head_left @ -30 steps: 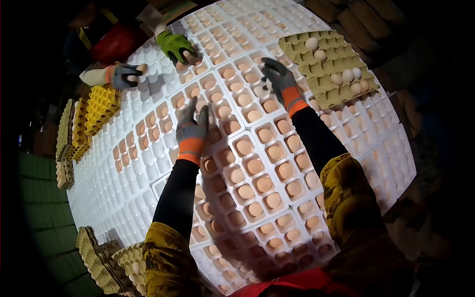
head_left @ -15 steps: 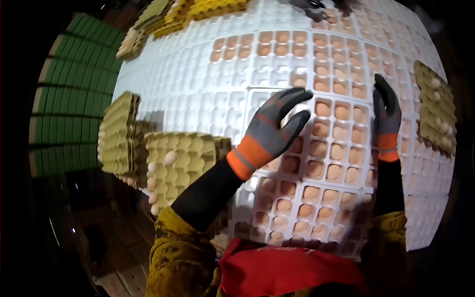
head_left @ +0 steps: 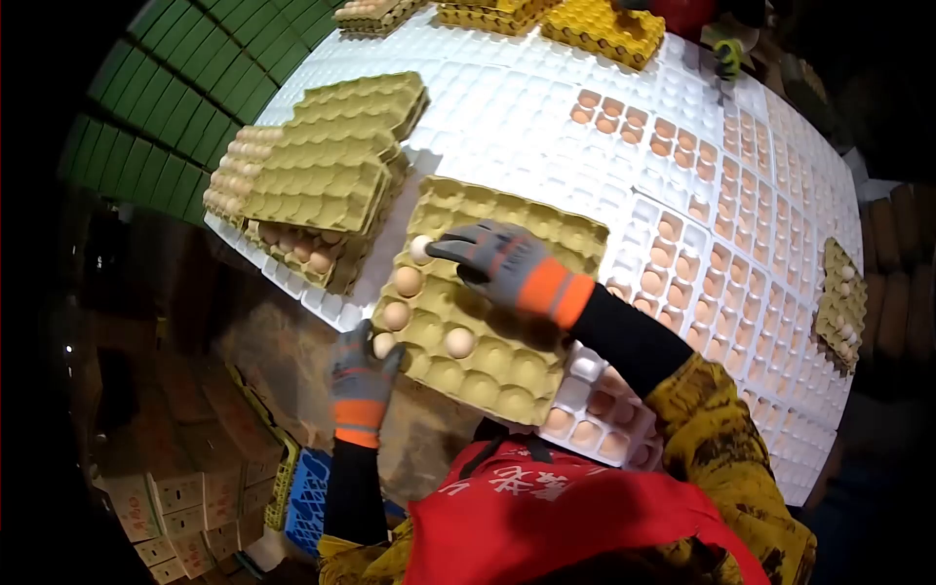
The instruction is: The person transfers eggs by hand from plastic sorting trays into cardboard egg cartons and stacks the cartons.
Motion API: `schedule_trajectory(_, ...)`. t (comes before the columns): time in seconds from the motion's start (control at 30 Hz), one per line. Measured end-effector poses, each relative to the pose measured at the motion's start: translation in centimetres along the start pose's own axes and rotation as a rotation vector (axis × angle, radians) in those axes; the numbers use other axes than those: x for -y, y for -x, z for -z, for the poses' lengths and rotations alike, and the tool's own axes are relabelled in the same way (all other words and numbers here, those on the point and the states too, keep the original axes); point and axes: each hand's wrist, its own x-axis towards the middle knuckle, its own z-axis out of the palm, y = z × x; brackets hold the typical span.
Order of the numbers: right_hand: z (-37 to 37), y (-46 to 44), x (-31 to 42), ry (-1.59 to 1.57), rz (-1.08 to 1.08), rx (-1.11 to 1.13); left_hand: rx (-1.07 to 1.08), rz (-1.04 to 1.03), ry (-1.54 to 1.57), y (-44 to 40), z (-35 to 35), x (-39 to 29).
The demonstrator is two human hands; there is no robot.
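A pulp egg tray point(head_left: 507, 380) lies in front of me with a few eggs along its left side. My right hand point(head_left: 502, 265), in a grey and orange glove, reaches over it, its fingertips closed on a pale egg point(head_left: 421, 249) at the left edge. At the tray's near left corner, my left hand point(head_left: 361, 378) has its fingers and thumb around another egg point(head_left: 383, 344). Two brown eggs point(head_left: 408, 282) sit between the hands, and a single egg point(head_left: 459, 342) rests farther right in the tray.
White plastic trays point(head_left: 487, 107) cover the table, some holding brown eggs. Stacked pulp trays point(head_left: 331, 166) with eggs stand at left. Yellow trays point(head_left: 604, 31) are at the back, near another person's gloved hand point(head_left: 727, 58). Cardboard boxes point(head_left: 185, 507) and a blue crate point(head_left: 310, 497) sit below left.
Both hands have moved left, from over the white trays of eggs to the pulp tray. My view has turned left, and each hand now grips an egg.
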Motion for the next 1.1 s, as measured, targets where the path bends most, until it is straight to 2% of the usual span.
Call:
schedule_trajectory(0.07, -2.1, -4.5, -0.1, 0.223, 0.176, 0.133, 0.055, -0.005, -0.1, -0.4, 0.6, -0.3)
schedule_trajectory(0.1, -3.1, -5.8, -0.9, 0.238, 0.232, 0.171, 0.086, -0.008, -0.151, -0.8, 0.9, -0.3)
schedule_trajectory(0.17, -4.4, -7.7, -2.1, 0.262, 0.34, 0.25, 0.115, -0.045, -0.062, -1.2, 1.1, 0.7)
schedule_trajectory(0.23, -4.6, -8.1, -3.1, 0.145, 0.327, 0.221, 0.084, -0.123, -0.002, -1.3, 1.3, 1.5)
schedule_trajectory(0.27, -3.2, -7.5, -2.1, 0.012, 0.199, 0.151, 0.06, -0.082, 0.213, -1.4, 1.7, 2.0)
schedule_trajectory(0.3, -1.9, -6.6, -0.8, -0.123, 0.062, 0.077, 0.057, 0.07, 0.531, -1.5, 1.8, 3.2)
schedule_trajectory(0.37, -1.7, -5.6, -0.8, -1.021, -0.412, -0.02, 0.041, 0.382, 1.163, -1.9, 1.7, 5.4)
schedule_trajectory(0.4, -0.5, -5.6, 0.0, -1.368, -0.633, -0.034, -0.028, 0.482, 1.522, -2.1, 2.6, 4.9)
schedule_trajectory(0.43, -0.8, -5.1, -0.6, -1.581, -0.669, -0.008, 0.02, 0.412, 1.579, -2.4, 2.4, 5.7)
schedule_trajectory(0.5, -1.8, -6.3, 0.6, -0.989, -0.558, 0.142, 0.197, 0.426, 1.402, -3.8, 3.3, 6.1)
schedule_trajectory(0.53, -2.2, -7.3, 1.8, -0.533, -0.197, 0.17, 0.225, 0.304, 1.143, -4.3, 2.6, 5.6)
schedule_trajectory(0.57, -2.4, -8.0, 3.2, -0.301, -0.057, 0.238, 0.249, 0.188, 0.881, -4.7, 1.9, 4.4)
schedule_trajectory(0.6, -4.2, -8.1, 2.9, -0.079, 0.052, 0.279, 0.086, -0.129, 0.505, -5.1, 2.1, 2.8)
schedule_trajectory(0.63, -5.3, -8.5, 3.2, 0.143, 0.159, 0.318, 0.113, -0.196, 0.267, -5.2, 1.5, 2.2)
schedule_trajectory(0.73, -4.0, -8.8, 3.9, 0.155, 0.052, 0.511, 0.199, -0.202, 0.101, -5.7, 0.1, 1.2)
schedule_trajectory(0.8, -2.4, -6.2, 3.6, -0.265, -0.216, 0.273, 0.248, -0.227, 0.051, -6.3, -0.1, 1.3)
schedule_trajectory(0.87, -1.1, -3.2, 2.5, -0.781, -0.395, -0.006, 0.272, -0.076, 0.505, -6.1, 0.0, 3.1)
schedule_trajectory(0.9, 0.9, -1.6, 3.3, -1.043, -0.672, -0.009, 0.291, -0.016, 0.736, -6.2, -0.1, 3.7)
schedule_trajectory(0.97, 2.4, 2.4, 4.0, -1.392, -0.771, -0.24, 0.441, 0.275, 1.079, -6.8, 2.0, 2.8)
schedule_trajectory(1.03, 3.0, 6.8, 3.8, -1.49, -0.817, -0.393, 0.522, 0.258, 1.185, -8.0, 2.8, 1.5)
schedule_trajectory(1.1, 4.6, 10.6, 3.4, -1.475, -0.908, -0.512, 0.614, 0.134, 1.232, -9.9, 1.6, -1.8)
